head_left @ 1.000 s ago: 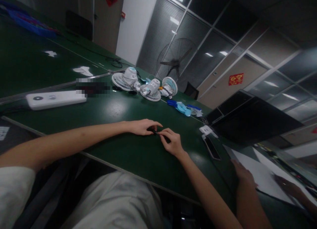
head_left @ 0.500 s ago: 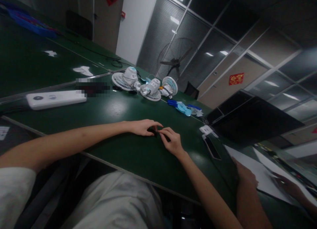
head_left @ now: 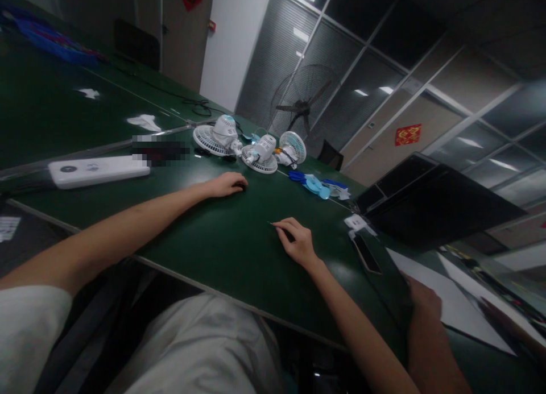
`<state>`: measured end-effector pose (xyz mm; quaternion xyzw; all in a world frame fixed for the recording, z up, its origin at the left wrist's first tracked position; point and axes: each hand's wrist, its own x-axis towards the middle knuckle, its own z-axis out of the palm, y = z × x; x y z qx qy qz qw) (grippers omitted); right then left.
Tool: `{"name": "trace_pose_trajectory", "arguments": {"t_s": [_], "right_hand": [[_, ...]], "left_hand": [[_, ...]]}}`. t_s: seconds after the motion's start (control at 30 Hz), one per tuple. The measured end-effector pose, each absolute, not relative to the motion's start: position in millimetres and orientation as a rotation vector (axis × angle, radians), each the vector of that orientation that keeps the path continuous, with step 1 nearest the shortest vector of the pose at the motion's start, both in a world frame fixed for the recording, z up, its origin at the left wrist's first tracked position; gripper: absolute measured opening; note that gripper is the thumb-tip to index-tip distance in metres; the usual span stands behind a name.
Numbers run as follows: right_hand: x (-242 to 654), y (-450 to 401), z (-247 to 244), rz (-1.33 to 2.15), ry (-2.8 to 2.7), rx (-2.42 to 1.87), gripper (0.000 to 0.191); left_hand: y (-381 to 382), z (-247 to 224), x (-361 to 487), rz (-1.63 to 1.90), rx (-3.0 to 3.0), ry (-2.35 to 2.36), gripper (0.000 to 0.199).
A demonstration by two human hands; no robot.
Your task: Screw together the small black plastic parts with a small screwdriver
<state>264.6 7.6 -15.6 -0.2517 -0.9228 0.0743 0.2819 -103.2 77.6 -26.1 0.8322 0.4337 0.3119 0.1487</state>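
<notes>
My right hand (head_left: 296, 240) pinches a thin, small pointed item (head_left: 270, 223) between thumb and fingertips, just above the green table (head_left: 222, 240). To its upper left, my left hand (head_left: 227, 185) is low over the table with fingers curled downward. Something dark shows under its fingertips, too small to make out. Beyond the hands lie white fans (head_left: 264, 149), the nearest things to my left hand.
A white power bank-like device (head_left: 100, 171) lies at the left. Blue fan parts (head_left: 315, 185), a phone (head_left: 367, 253) and a black monitor (head_left: 443, 200) are to the right. Another person's hand (head_left: 424, 297) rests by white paper (head_left: 452, 303).
My left hand has moved away from my right hand, up and to the left, and the dark object between them has left that spot. My right hand has hardly moved.
</notes>
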Motion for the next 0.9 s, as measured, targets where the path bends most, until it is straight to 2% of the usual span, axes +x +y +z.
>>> {"name": "trace_pose_trajectory", "arguments": {"t_s": [0.2, 0.47, 0.73, 0.9], "right_hand": [[265, 10, -17, 0.216, -2.480, -0.673, 0.023], [264, 8, -14, 0.226, -2.478, -0.677, 0.022], [264, 7, -15, 0.216, -2.473, -0.682, 0.023], [263, 7, -14, 0.232, -2.476, -0.671, 0.023]], "left_hand": [[96, -30, -171, 1.004, 2.201, 1.648, 0.036], [96, -26, -202, 0.983, 2.084, 1.752, 0.059], [94, -22, -209, 0.962, 2.099, 1.749, 0.052], [92, -20, -210, 1.081, 2.073, 1.770, 0.052]]}}
